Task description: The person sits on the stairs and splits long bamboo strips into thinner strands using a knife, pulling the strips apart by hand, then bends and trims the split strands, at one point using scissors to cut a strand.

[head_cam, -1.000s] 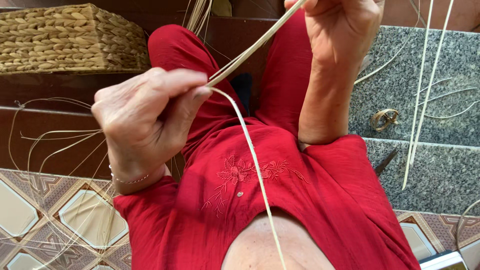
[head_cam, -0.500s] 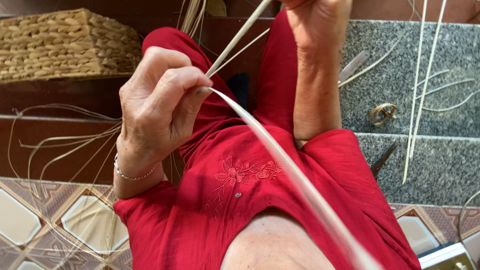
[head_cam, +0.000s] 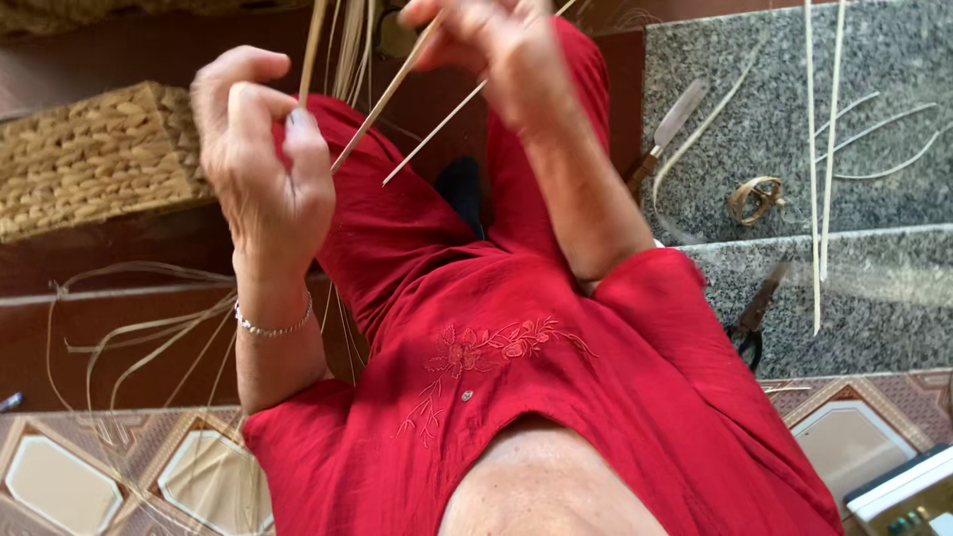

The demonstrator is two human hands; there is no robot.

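Observation:
My left hand (head_cam: 263,159) is raised in front of my chest, fingers pinched around thin pale reed strips (head_cam: 372,109) that run up and to the right. My right hand (head_cam: 491,45) is higher, near the top edge, blurred, and closed on the upper part of the same strips. A second thin strip (head_cam: 437,129) angles down from that hand and ends free over my lap. I wear a red embroidered top and red trousers, and a thin bracelet circles my left wrist.
A woven basket (head_cam: 94,159) sits on the dark step at left, with loose reed strands (head_cam: 149,328) below it. On the grey granite steps at right lie a knife (head_cam: 667,129), a coiled reed ring (head_cam: 754,199), scissors (head_cam: 749,323) and long strips (head_cam: 819,169).
Both hands have risen and shifted right in view. The long strip that curved down across my chest is gone from there; only short strip ends show between the hands.

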